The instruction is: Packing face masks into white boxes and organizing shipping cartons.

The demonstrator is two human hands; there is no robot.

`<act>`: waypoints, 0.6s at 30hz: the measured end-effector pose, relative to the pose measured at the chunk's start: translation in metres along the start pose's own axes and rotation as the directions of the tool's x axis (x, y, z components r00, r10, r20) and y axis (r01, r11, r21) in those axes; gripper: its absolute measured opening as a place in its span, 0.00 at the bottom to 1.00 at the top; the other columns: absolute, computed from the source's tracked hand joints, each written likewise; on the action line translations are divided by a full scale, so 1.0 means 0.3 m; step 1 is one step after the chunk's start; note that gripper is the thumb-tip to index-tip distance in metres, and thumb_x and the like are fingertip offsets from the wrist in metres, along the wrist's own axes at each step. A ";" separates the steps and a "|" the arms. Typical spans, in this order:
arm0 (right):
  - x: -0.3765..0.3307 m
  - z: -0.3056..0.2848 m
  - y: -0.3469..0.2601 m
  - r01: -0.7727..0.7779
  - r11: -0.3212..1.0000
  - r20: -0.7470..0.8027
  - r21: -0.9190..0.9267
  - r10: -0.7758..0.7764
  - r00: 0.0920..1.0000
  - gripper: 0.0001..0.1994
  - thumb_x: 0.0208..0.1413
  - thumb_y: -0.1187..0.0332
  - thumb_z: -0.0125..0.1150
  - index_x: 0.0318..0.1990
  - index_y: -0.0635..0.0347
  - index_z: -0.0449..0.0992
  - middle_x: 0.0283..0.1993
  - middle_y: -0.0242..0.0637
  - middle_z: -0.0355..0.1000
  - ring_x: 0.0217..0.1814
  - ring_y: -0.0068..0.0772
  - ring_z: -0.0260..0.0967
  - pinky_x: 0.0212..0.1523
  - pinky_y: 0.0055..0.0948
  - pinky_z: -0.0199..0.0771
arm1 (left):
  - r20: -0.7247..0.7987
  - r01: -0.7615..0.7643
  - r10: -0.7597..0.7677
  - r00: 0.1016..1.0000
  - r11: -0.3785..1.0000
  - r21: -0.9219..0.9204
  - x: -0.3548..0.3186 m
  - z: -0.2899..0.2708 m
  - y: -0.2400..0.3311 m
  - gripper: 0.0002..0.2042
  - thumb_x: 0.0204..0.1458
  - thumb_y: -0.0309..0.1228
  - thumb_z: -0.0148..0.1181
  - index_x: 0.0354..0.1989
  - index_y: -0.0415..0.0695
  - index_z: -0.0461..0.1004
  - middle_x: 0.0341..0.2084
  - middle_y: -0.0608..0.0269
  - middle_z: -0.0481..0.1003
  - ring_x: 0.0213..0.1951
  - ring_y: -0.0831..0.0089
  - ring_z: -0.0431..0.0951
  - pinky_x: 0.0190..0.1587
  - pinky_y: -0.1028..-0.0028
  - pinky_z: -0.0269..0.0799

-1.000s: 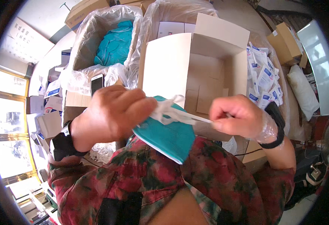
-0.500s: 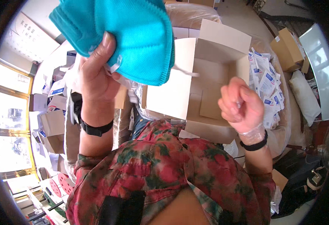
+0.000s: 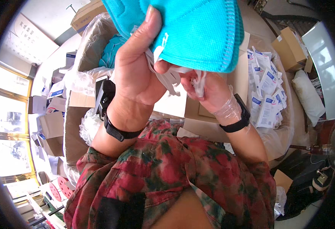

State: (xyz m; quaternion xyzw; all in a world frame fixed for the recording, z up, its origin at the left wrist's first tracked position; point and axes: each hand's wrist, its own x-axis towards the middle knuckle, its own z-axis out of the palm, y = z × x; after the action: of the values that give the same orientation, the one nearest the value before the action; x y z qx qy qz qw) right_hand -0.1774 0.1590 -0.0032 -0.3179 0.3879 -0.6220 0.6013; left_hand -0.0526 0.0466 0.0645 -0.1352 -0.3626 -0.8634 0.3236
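In the head view, the masks [image 3: 198,36] are up in front of the chest, above the box [image 3: 171,106], gathered in one layered stack. The left hand [image 3: 139,72] is closed on their near end, thumb across the front and fingers behind. As for what is done, the stack is in hand and out of the bin [image 3: 86,49]. What is left, by its look: the straps [image 3: 167,78] dangle loose under it, and more teal pieces [image 3: 112,51] lie in the bin. Packets [image 3: 268,84] are heaped to the right of the box.

The right hand [image 3: 213,86] has its fingers curled in beside the straps, perhaps on them; the stack covers the tips, so I cannot tell. The stack's top is cut off, its count unclear, and it hides most of the box.
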 end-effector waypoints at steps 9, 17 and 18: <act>-0.030 0.007 0.063 -0.102 0.995 0.101 -0.019 0.103 0.990 0.42 0.48 0.30 0.49 0.48 0.67 0.73 0.35 0.35 0.73 0.26 0.14 0.59 0.27 0.14 0.58 | -0.165 -0.062 0.060 0.985 0.998 -0.003 0.010 -0.008 0.008 0.17 0.63 0.41 0.43 0.38 0.41 0.75 0.11 0.66 0.72 0.11 0.84 0.68 0.22 0.82 0.71; -0.048 0.098 0.044 0.040 0.949 0.226 -0.313 0.034 0.974 0.19 0.58 0.53 0.57 0.41 0.64 0.74 0.31 0.26 0.68 0.29 0.14 0.57 0.31 0.15 0.57 | -0.233 -0.015 0.001 0.972 0.998 -0.058 0.025 0.013 0.023 0.18 0.62 0.42 0.45 0.46 0.39 0.73 0.24 0.57 0.77 0.11 0.85 0.68 0.21 0.83 0.71; -0.044 0.091 0.052 0.054 0.943 0.239 -0.329 0.028 0.971 0.18 0.59 0.54 0.55 0.37 0.63 0.74 0.28 0.25 0.65 0.27 0.14 0.55 0.28 0.15 0.55 | -0.190 -0.001 -0.019 0.982 0.995 -0.103 0.022 -0.008 0.027 0.18 0.61 0.41 0.45 0.46 0.39 0.72 0.28 0.55 0.78 0.12 0.85 0.68 0.22 0.82 0.72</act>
State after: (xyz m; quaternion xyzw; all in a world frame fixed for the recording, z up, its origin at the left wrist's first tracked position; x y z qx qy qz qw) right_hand -0.1450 0.1697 -0.0023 -0.4905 0.4094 -0.5085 0.5772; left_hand -0.0521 0.0376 0.0704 -0.0666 -0.2856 -0.8914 0.3456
